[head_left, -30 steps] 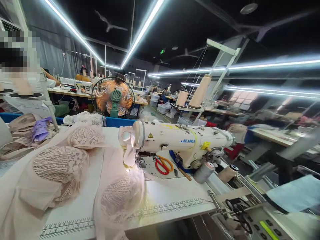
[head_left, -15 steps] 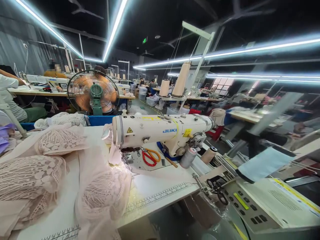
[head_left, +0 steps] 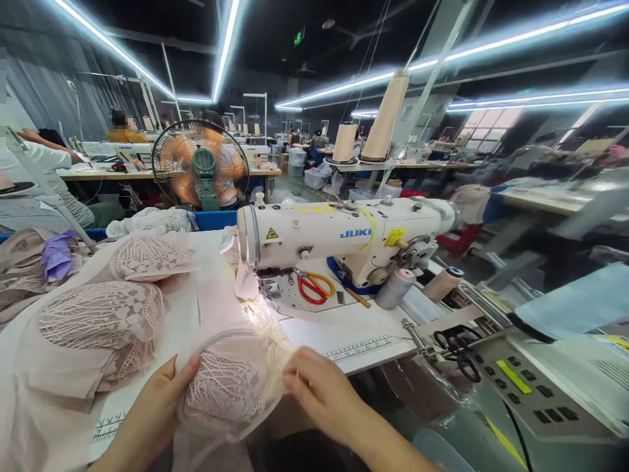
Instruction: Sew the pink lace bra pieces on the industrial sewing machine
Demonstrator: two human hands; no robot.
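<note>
A pale pink lace bra cup (head_left: 228, 383) is at the table's front edge, below the needle area of a white sewing machine (head_left: 314, 233). My left hand (head_left: 160, 400) grips the cup's left side, thumb on top of the lace. At its right edge, my right hand (head_left: 319, 390) has its fingers curled and pinched on the thin trim of the same piece. More lace cups (head_left: 98, 321) lie on the table to the left. Red and orange-handled scissors (head_left: 314, 287) rest on the machine bed.
A round fan (head_left: 202, 164) stands behind the table. Thread cones (head_left: 386, 118) rise behind the machine; a grey spool (head_left: 396, 288) stands beside it. A control box (head_left: 550, 393) and black-handled scissors (head_left: 459, 354) are at right. A person in white (head_left: 42, 174) sits at far left.
Both hands have come into view and taken hold of the lace cup, which now sits raised at the table edge. The camera view has shifted, so the machine appears further right and higher.
</note>
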